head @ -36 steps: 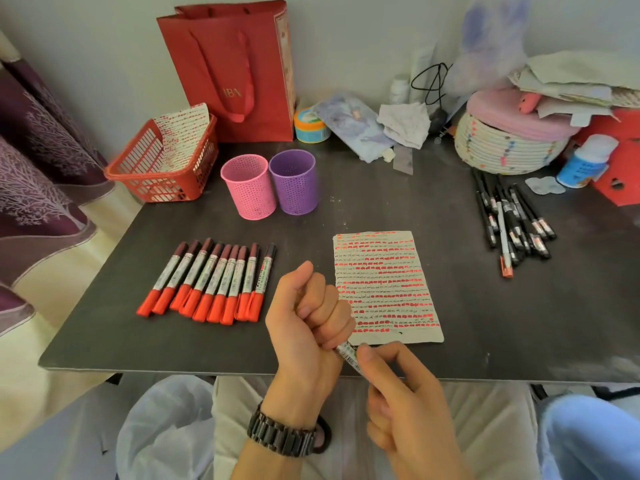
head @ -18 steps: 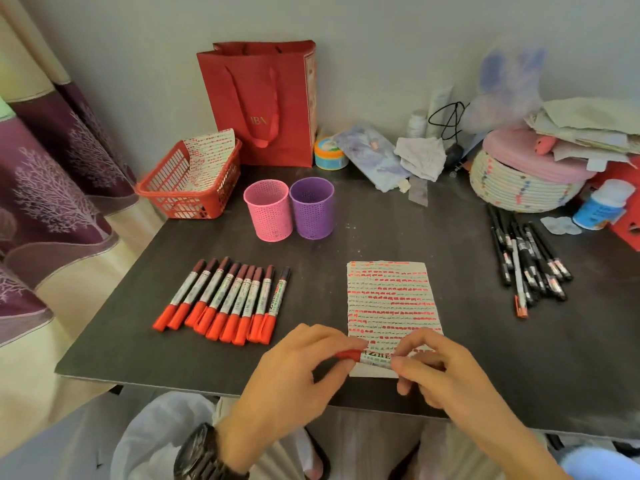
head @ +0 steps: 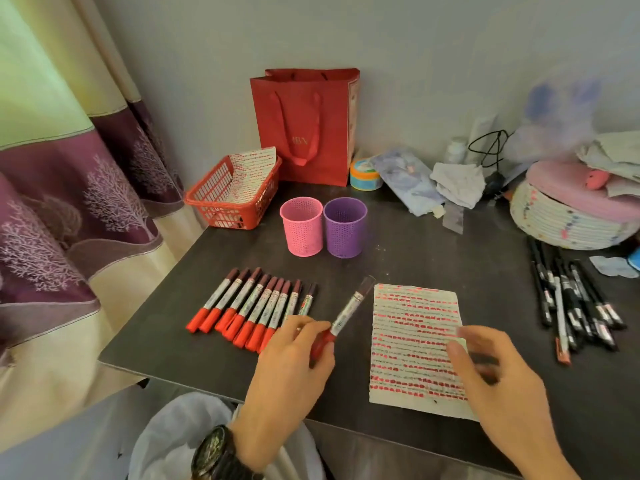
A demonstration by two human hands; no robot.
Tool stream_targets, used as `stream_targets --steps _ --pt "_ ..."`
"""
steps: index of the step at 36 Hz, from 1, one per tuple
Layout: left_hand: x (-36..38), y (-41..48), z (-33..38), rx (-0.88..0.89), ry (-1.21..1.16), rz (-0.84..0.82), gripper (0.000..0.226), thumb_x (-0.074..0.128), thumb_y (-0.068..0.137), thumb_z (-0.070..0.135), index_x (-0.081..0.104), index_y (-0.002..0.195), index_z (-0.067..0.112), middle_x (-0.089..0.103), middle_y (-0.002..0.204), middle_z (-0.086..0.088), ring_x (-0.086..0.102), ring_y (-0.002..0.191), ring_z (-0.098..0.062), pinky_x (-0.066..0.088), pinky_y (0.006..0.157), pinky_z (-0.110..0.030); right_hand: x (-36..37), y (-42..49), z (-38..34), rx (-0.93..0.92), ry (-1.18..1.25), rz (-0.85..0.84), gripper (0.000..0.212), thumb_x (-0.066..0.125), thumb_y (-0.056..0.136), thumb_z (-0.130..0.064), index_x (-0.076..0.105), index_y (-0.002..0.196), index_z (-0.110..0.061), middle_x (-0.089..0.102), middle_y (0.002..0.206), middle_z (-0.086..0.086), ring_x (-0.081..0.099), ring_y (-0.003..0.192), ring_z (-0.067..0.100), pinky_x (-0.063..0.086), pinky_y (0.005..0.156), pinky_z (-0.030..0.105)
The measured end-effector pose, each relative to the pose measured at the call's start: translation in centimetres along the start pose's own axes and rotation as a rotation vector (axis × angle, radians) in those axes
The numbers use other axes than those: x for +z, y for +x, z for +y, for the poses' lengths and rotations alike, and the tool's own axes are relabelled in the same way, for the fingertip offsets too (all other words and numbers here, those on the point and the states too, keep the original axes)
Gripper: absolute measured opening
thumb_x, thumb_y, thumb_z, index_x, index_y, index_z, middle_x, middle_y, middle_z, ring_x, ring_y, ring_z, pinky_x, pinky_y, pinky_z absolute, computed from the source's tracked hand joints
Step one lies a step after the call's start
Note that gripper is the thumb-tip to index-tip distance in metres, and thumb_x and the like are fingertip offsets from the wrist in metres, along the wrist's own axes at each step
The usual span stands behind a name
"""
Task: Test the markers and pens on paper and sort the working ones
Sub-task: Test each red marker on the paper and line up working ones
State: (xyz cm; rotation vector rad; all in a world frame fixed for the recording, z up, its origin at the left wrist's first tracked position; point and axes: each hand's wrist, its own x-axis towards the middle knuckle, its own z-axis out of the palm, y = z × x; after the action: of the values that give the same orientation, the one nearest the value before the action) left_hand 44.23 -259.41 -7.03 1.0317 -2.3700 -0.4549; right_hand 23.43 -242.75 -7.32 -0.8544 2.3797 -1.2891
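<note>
Nearest the camera, a wristwatch (head: 215, 451) sits on the left wrist, above a pale plastic bag (head: 173, 434) that lies below the table edge. The left hand (head: 291, 368) grasps a marker (head: 343, 315) by its red cap, fingers curled round it. The marker is tilted up off the dark table (head: 415, 258), with its brown end pointing away and to the right, towards the top left corner of the paper (head: 412, 341). That paper lies flat near the front edge and is covered in rows of short red dashes. The right hand (head: 495, 382) hovers over the sheet's right side and is blurred; whether it is loose or pinching something I cannot tell. Just left of the held marker, a row of red-capped markers (head: 256, 306) lies side by side on the table, caps towards the person; the left hand covers the near ends of the rightmost ones. Well to the right, a bunch of black pens (head: 571, 299) lies in a loose heap. Further back, a pink cup (head: 302, 226) and a purple cup (head: 345, 226) stand upright, touching. Behind them to the left, a red basket (head: 221, 202) holds another dashed sheet, and a red paper bag (head: 306, 126) stands against the wall. At the far right is a woven basket (head: 568, 220)
</note>
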Motion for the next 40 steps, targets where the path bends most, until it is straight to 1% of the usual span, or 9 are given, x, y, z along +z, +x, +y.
stream_targets --steps 4,7,13,22,27,29,32,35,40 --pt "0.1 0.6 -0.2 -0.175 0.036 -0.022 0.032 0.066 0.094 0.035 0.068 0.125 0.028 0.053 0.112 0.015 0.053 0.082 -0.001 0.041 0.076 -0.016 -0.4 0.4 3.0 -0.072 -0.409 0.075 0.061 0.052 0.083 -0.062 0.058 0.132 -0.026 0.055 0.141 -0.006 0.04 0.136 0.022 0.037 0.11 0.046" --pt "0.4 1.4 0.2 -0.253 0.121 -0.043 0.031 0.058 0.099 0.035 0.066 0.127 0.025 0.056 0.116 0.008 0.047 0.082 -0.002 0.033 0.075 -0.017 -0.2 0.4 4.1 -0.045 -0.558 0.029 0.073 0.039 0.085 -0.066 0.056 0.14 -0.021 0.047 0.153 0.002 0.033 0.146 0.025 0.033 0.116 0.05" --pt "1.2 1.5 1.2 -0.348 0.311 -0.153 0.029 0.046 0.103 0.035 0.059 0.124 0.022 0.052 0.118 0.0 0.057 0.103 -0.019 0.046 0.072 -0.028 0.1 0.5 4.5 -0.096 -0.609 0.016 0.068 0.035 0.09 -0.065 0.058 0.138 -0.023 0.046 0.154 0.002 0.035 0.146 0.024 0.031 0.119 0.047" --pt "1.4 1.0 1.2 -0.298 0.467 -0.127 0.019 0.045 0.097 0.041 0.052 0.111 0.031 0.056 0.096 0.011 0.047 0.086 -0.01 0.033 0.057 -0.024 -0.1 0.5 4.4 -0.083 -0.585 0.015 0.072 0.036 0.086 -0.067 0.059 0.137 -0.022 0.047 0.153 0.002 0.036 0.145 0.023 0.033 0.118 0.049" --pt "1.7 1.4 0.4 -0.159 0.467 -0.028 0.034 0.059 0.09 0.043 0.062 0.12 0.026 0.062 0.108 0.002 0.057 0.099 -0.02 0.046 0.075 -0.033 0.0 0.5 4.5 -0.082 -0.594 0.024 0.073 0.036 0.086 -0.069 0.059 0.137 -0.023 0.047 0.154 0.0 0.035 0.146 0.021 0.031 0.118 0.047" --pt "1.8 2.1 0.1 -0.093 0.461 -0.039 0.046 0.059 0.091 0.047 0.059 0.132 0.026 0.062 0.127 -0.001 0.056 0.117 -0.023 0.046 0.094 -0.039 0.0 0.5 4.6 -0.084 -0.588 0.024 0.073 0.036 0.086 -0.069 0.059 0.137 -0.023 0.047 0.154 -0.001 0.035 0.146 0.021 0.031 0.119 0.047" --pt "2.1 3.2 -1.0 -0.064 0.48 -0.21 0.061 0.042 0.098 0.055 0.031 0.155 0.035 0.032 0.162 0.002 0.022 0.152 -0.021 0.015 0.123 -0.046 0.0 0.6 4.7 -0.084 -0.588 0.018 0.072 0.035 0.087 -0.069 0.057 0.139 -0.024 0.045 0.155 -0.002 0.034 0.146 0.02 0.03 0.12 0.046" --pt "2.5 3.6 -2.1 -0.048 0.481 -0.295 0.064 0.034 0.102 0.051 0.012 0.16 0.038 0.012 0.169 0.004 0.003 0.156 -0.02 -0.001 0.124 -0.051 0.0 0.6 4.9 -0.081 -0.59 0.012 0.073 0.032 0.088 -0.07 0.055 0.141 -0.026 0.043 0.156 -0.004 0.032 0.148 0.019 0.028 0.121 0.045" --pt "2.7 3.7 -2.8 -0.074 0.406 -0.305 0.061 0.031 0.106 0.038 0.007 0.162 0.032 0.007 0.169 0.005 0.004 0.156 -0.018 0.005 0.125 -0.047 0.0 0.5 4.9 -0.07 -0.607 0.003 0.075 0.026 0.088 -0.072 0.052 0.144 -0.03 0.039 0.159 -0.007 0.028 0.149 0.016 0.024 0.122 0.042"
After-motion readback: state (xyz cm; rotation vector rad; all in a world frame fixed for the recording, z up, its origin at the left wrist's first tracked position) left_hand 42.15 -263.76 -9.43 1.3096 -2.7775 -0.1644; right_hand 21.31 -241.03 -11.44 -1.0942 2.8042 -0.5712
